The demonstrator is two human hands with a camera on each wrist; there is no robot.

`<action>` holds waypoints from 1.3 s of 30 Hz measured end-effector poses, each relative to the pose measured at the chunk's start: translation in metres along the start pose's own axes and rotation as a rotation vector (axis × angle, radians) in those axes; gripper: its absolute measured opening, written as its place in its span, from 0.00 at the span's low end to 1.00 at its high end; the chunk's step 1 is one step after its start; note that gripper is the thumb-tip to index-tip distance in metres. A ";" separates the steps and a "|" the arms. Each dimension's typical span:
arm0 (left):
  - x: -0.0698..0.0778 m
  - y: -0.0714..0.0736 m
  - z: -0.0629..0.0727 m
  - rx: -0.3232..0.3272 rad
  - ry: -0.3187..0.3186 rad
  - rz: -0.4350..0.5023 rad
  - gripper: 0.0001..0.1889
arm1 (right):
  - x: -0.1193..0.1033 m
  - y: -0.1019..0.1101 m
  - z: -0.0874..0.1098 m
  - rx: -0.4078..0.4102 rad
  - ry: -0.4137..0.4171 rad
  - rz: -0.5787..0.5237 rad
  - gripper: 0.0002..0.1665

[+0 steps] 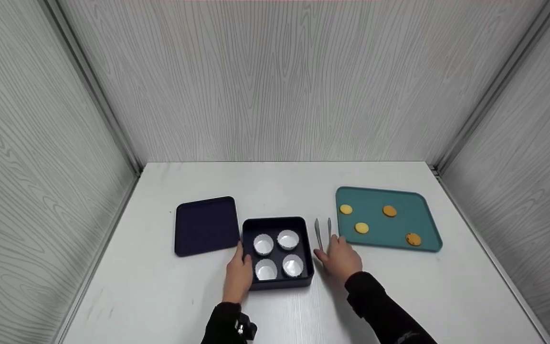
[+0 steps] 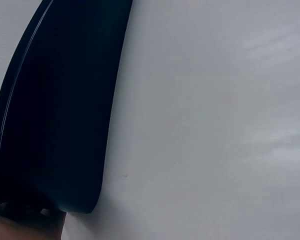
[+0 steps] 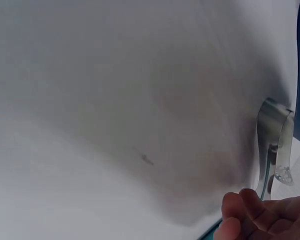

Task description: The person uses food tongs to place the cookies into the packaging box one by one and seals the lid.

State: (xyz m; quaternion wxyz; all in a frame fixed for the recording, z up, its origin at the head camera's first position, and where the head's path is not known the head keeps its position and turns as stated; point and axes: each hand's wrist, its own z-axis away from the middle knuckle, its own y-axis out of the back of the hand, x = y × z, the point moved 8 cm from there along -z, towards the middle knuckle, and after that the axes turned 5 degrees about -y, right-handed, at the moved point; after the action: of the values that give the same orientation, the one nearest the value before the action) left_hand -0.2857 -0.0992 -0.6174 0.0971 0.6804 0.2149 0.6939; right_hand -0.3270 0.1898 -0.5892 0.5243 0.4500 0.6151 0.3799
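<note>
A dark navy square box holds several white paper baking cups. My left hand rests against the box's left wall, fingers fairly straight and thumb at the rim. In the left wrist view, the box's outer wall fills the left side, with part of the hand at the bottom corner. To the right of the box, my right hand holds metal tongs between thumb and fingers. Their arms point away from me, spread apart with nothing between them. The right wrist view shows the tongs' bent end beside the fingers.
A teal tray at the right carries two yellow cookies and two brown cookies. Left of the box lies a flat navy lid or tray. Pale wood-grain panels enclose the white table at the back and sides.
</note>
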 end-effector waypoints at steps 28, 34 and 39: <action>0.003 -0.003 0.017 0.039 -0.034 -0.018 0.29 | 0.006 0.007 0.007 0.040 -0.077 -0.205 0.06; 0.002 -0.005 0.023 0.032 -0.010 -0.008 0.29 | 0.013 0.019 0.007 0.065 -0.054 -0.251 0.18; 0.002 -0.007 0.028 0.022 -0.003 0.003 0.28 | 0.024 0.036 0.004 0.057 -0.044 -0.264 0.17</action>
State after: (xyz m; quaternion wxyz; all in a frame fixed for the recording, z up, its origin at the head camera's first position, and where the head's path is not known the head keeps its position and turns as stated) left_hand -0.2596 -0.0869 -0.6189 0.0890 0.6828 0.2215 0.6906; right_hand -0.3182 0.2240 -0.5635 0.5699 0.3883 0.6679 0.2800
